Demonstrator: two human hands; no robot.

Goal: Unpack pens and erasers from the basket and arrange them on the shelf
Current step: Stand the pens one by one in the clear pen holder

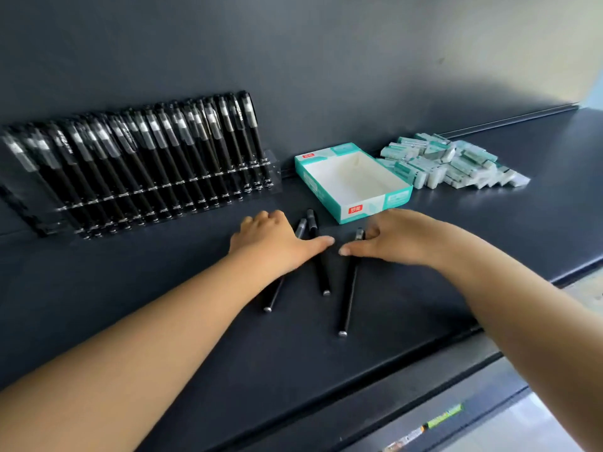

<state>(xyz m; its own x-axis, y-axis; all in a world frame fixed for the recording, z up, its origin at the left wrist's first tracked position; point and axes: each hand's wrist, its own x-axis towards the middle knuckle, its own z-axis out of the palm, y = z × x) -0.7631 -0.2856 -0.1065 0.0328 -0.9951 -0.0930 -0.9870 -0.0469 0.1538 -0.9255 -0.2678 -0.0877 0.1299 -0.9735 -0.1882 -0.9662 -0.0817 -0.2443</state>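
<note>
Three loose black pens lie on the dark shelf, just in front of the open teal box, and both hands are down among them. The left pen runs under the left hand, its cap showing past the knuckles toward the box and its butt end poking out on the near side. The middle pen lies between the two hands, its cap close to the box's near left corner; the left thumb reaches across its barrel. The right pen passes under the right hand, cap end at the fingers, butt end nearest the camera.

The left hand lies palm down with fingers curled over the left pen and thumb stretched out toward the right hand; whether the grip is really closed on the pen cannot be told. The right hand is also palm down, fingers bent at the right pen's cap and thumb pointing left, so the two thumb tips nearly meet; its hold is likewise unclear. Both forearms stretch forward from the near edge of the shelf.

Left of the box, a row of black pens stands in a clear rack, leaning against the back wall. Right of the box lies a heap of wrapped erasers. The box itself is empty.
</note>
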